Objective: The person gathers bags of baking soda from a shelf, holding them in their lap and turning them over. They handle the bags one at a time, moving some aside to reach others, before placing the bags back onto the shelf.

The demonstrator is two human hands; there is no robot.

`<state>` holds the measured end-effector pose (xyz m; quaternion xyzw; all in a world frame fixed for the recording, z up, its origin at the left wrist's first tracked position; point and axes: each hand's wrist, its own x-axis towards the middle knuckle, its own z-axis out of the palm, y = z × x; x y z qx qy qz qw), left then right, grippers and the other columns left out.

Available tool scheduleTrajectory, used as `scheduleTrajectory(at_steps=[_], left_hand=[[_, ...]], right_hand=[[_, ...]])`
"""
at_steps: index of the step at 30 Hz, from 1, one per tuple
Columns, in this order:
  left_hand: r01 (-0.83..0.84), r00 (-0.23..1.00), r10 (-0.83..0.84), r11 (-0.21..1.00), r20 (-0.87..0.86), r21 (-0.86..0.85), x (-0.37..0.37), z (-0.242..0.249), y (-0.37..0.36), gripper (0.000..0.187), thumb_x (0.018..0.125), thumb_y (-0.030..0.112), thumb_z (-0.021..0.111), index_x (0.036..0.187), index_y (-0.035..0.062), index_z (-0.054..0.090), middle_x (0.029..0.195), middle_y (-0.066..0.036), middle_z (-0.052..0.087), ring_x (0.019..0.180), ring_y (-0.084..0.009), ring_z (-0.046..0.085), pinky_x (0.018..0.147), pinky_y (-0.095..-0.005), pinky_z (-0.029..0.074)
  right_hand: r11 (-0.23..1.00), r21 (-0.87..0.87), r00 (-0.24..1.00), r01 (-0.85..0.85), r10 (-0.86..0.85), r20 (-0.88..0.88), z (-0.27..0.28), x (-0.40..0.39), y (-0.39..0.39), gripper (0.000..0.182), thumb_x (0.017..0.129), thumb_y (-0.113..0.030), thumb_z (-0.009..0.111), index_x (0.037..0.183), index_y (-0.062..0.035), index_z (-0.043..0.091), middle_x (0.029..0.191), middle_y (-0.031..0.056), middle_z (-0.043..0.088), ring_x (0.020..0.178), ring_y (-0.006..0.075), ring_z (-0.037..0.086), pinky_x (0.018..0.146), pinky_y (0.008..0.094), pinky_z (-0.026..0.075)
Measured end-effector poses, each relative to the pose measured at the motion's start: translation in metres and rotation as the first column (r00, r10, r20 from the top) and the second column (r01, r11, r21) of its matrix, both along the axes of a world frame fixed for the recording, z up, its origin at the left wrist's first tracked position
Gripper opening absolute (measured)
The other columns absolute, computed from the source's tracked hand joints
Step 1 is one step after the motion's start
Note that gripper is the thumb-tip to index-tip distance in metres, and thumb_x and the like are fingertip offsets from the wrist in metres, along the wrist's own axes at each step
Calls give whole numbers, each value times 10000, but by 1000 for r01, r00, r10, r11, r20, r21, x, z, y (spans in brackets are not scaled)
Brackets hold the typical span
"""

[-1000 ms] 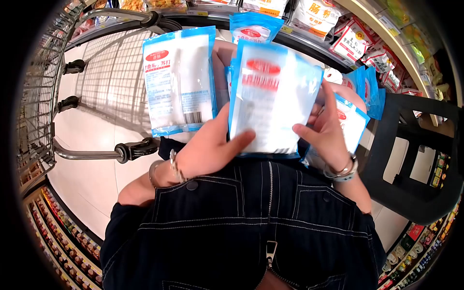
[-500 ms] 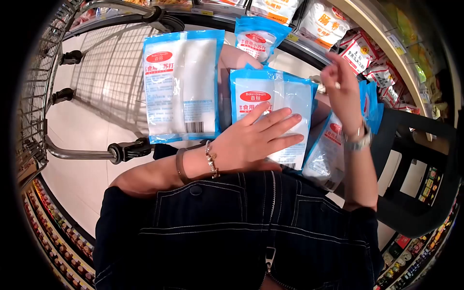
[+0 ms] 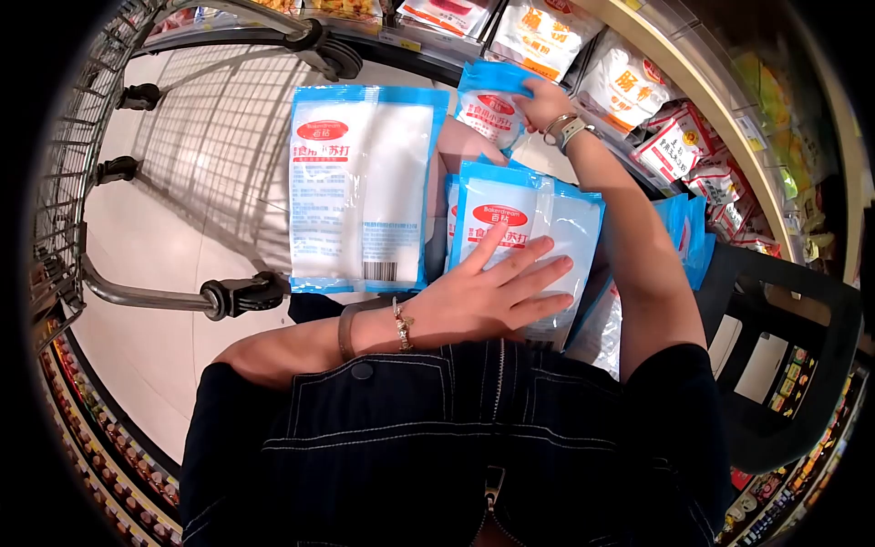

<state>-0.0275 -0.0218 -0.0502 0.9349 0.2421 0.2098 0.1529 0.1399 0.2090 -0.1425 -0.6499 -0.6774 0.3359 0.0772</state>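
Observation:
My left hand [image 3: 512, 284] lies spread with its palm down on the front of a white-and-blue baking soda bag [image 3: 540, 202] in my lap. The tip of another bag shows behind that one. Reaching forward, my right hand [image 3: 545, 102] is closed on the right edge of a farther baking soda bag [image 3: 488, 111], near its blue top. To the left, a large flat baking soda bag [image 3: 360, 191] leans with its barcode low down. One more bag [image 3: 599, 330] is partly hidden under my right forearm.
A metal shopping cart [image 3: 146, 288] with black casters stands at the left on the tiled floor [image 3: 173, 351]. Ahead and to the right runs a shelf [image 3: 702, 68] of flour packets [image 3: 622, 84]. A black plastic frame [image 3: 784, 264] is at my right side.
My right hand has moved forward and left from above the right-hand bags and has taken hold of the farther bag. My left hand stays on the middle bag. The view has shifted slightly.

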Motion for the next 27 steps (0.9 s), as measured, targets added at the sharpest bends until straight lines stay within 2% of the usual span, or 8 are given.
scheduleTrajectory(at_steps=[4,7,9,15,18,19,21,27], left_hand=[[50,991,-48,999,125,-13,-3,6,2,456,714,270,588,1151,195,484,1250,-33,412,1236,-233,312,994,-518,229],[33,958,-37,999,284,18,-7,9,4,397,701,209,603,1090,183,528,1137,-18,480,1167,-215,394,969,-469,303],[39,938,-30,999,346,-18,-9,16,6,356,689,173,607,1042,175,558,1061,-8,513,1110,-201,441,948,-435,345],[-54,846,176,967,503,-248,-17,55,12,229,662,18,606,878,93,608,888,-42,593,856,-246,569,749,-330,465],[-34,623,394,877,676,-480,-19,64,18,221,748,-40,531,963,11,542,934,-103,583,876,-217,569,753,-284,445],[-191,701,377,917,605,-350,-20,69,26,244,781,-25,515,1023,8,513,941,-104,576,887,-202,563,773,-283,436],[192,334,676,633,657,-750,2,76,34,254,802,20,538,1052,4,499,948,-103,566,885,-191,553,764,-284,438],[268,524,464,706,714,-656,18,70,37,310,838,237,535,1012,-20,545,863,-72,602,801,-129,564,721,-238,442]], right_hand=[[942,307,990,-136,139,10,-9,10,-5,208,792,-253,525,832,-64,600,742,188,582,666,364,556,592,417,450],[820,504,961,-270,198,193,50,9,-26,176,802,-216,520,826,-59,594,727,190,583,691,358,558,592,416,445],[765,615,976,-193,211,43,95,18,-44,116,810,-141,512,824,-57,590,723,172,591,665,336,567,577,384,451],[131,984,911,125,378,-166,180,75,-89,256,808,-157,566,1031,-37,531,1018,93,563,898,151,564,694,291,487],[298,908,728,295,546,-415,204,70,-112,415,840,-270,519,1172,-42,422,1073,118,529,932,166,550,789,294,478],[445,806,629,391,510,-586,210,64,-122,432,848,-297,498,1186,-43,409,1064,118,535,931,168,553,796,296,478],[697,499,363,515,349,-864,213,57,-142,469,865,-350,456,1215,-45,384,1045,118,546,927,172,557,808,300,477],[903,10,86,429,-30,-996,172,36,-186,484,868,-361,444,1227,-44,371,1055,120,543,939,179,555,804,304,480]])
